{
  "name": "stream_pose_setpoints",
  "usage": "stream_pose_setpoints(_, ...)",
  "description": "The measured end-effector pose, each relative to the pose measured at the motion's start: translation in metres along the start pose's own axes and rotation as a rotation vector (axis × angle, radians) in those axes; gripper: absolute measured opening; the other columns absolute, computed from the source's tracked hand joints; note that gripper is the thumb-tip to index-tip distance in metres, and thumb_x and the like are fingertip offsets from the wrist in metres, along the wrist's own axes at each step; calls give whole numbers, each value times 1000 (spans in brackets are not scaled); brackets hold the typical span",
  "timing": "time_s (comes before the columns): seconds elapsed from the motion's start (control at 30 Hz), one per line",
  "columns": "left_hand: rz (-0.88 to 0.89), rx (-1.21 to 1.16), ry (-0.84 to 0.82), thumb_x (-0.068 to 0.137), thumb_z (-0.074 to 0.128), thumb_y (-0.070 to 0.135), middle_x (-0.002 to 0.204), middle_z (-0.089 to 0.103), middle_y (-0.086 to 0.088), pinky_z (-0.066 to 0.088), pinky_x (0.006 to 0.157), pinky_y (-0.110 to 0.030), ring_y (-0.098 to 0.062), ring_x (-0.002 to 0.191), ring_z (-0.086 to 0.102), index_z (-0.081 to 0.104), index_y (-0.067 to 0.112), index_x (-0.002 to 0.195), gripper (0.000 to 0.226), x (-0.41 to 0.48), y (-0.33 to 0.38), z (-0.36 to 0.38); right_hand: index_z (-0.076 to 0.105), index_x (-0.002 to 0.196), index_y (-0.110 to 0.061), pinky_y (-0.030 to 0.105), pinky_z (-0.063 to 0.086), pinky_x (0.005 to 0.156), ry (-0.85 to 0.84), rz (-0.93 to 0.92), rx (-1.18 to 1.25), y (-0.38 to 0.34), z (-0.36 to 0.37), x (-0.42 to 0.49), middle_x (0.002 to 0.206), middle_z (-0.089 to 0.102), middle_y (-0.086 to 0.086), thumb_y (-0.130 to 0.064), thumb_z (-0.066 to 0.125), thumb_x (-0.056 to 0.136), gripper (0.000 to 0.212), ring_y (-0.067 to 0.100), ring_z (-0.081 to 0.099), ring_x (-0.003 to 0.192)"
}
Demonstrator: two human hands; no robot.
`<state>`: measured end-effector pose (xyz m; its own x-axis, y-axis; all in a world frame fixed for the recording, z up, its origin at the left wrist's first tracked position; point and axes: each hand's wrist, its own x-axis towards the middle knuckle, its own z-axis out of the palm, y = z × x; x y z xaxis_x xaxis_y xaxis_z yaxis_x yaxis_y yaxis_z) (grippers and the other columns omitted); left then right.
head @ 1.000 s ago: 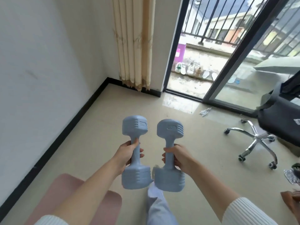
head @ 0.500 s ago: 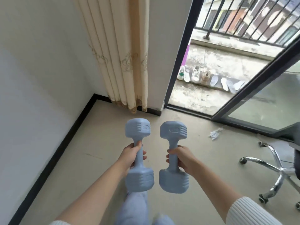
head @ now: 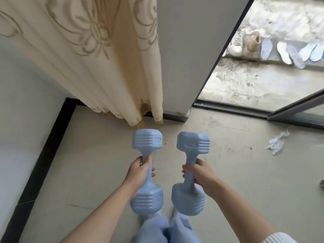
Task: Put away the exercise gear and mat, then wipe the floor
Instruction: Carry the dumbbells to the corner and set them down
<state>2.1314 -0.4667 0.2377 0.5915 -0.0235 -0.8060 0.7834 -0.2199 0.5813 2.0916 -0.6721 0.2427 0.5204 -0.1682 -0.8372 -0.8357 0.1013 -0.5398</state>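
The curtain (head: 105, 58) corner is drawing closer at twelve o'clock, and the chair is dropping out of view. The left hand (head: 138, 172) is wrapping the left dumbbell (head: 149, 179) by its handle and the right hand (head: 201, 174) the right dumbbell (head: 190, 180), both upright over the floor (head: 87, 163) at six o'clock, probably nearing storage.

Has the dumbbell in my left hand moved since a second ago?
Yes. The left dumbbell has come forward, much closer to the curtain hem.
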Motion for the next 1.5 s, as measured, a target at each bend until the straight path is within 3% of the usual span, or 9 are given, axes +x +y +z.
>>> stream_pose_setpoints(0.13, -7, 58, 15, 96, 51, 37, 91, 67, -16, 53, 80, -40, -34, 83, 70, 60, 13, 93, 26, 107, -44, 11, 58, 104, -2, 43, 56, 84, -6, 26, -16, 34, 8, 102, 86, 65, 12, -4, 64, 85, 20, 25, 65, 79)
stream_pose_setpoints(0.33, -41, 61, -53, 97, 52, 35, 83, 63, -13, 50, 70, -33, -23, 68, 67, 60, 8, 96, 29, 237, -88, 31, 60, 102, -3, 41, 55, 83, -68, 45, -67, 70, 18, 238, 82, 64, 10, -6, 64, 84, 19, 22, 65, 75)
stream_pose_setpoints(0.43, -22, 43, -84, 96, 53, 34, 77, 63, -10, 51, 66, -31, -22, 66, 66, 60, 4, 100, 31, 289, -92, 41, 60, 101, -3, 43, 55, 84, -88, 22, -67, 77, 24, 295, 80, 66, 10, -8, 65, 84, 18, 23, 65, 73)
stream_pose_setpoints(0.57, 13, 29, -114, 96, 53, 35, 80, 65, -10, 50, 62, -28, -22, 66, 68, 63, 13, 101, 24, 333, -84, 45, 60, 101, -4, 37, 56, 77, -135, -20, -17, 72, 32, 341, 83, 66, 11, -8, 63, 88, 14, 23, 66, 76)
stream_pose_setpoints(0.73, 42, 44, -134, 96, 52, 38, 78, 67, -13, 49, 58, -29, -26, 64, 65, 62, 12, 104, 29, 360, -75, 38, 58, 108, -1, 39, 55, 80, -168, -43, 9, 68, 39, 371, 88, 67, 15, -10, 62, 89, 21, 24, 66, 75)
stream_pose_setpoints(0.87, 41, 58, -139, 96, 51, 39, 80, 69, -13, 49, 57, -28, -26, 68, 66, 62, 15, 106, 27, 369, -69, 34, 59, 102, -1, 39, 55, 76, -192, -49, 29, 65, 44, 382, 84, 65, 16, -9, 61, 90, 15, 27, 65, 75)
stream_pose_setpoints(1.13, 69, 111, -135, 98, 48, 37, 83, 71, -11, 49, 61, -28, -26, 71, 69, 61, 20, 109, 23, 389, -63, 30, 58, 107, 0, 45, 55, 86, -237, -81, 43, 63, 50, 396, 89, 63, 16, -12, 60, 93, 19, 29, 66, 85)
stream_pose_setpoints(1.4, 81, 91, -145, 99, 48, 32, 102, 71, -13, 51, 59, -23, -21, 74, 68, 60, 26, 106, 15, 390, -60, 34, 59, 112, -4, 37, 55, 75, -323, -66, -19, 64, 35, 402, 100, 68, 15, -23, 60, 94, 26, 24, 68, 89)
stream_pose_setpoints(1.5, 89, 120, -136, 100, 47, 28, 104, 68, -13, 51, 60, -23, -20, 74, 65, 59, 22, 114, 19, 386, -62, 39, 58, 113, -7, 32, 54, 68, -293, -54, -55, 63, 30, 397, 104, 67, 14, -25, 58, 95, 25, 24, 69, 91)
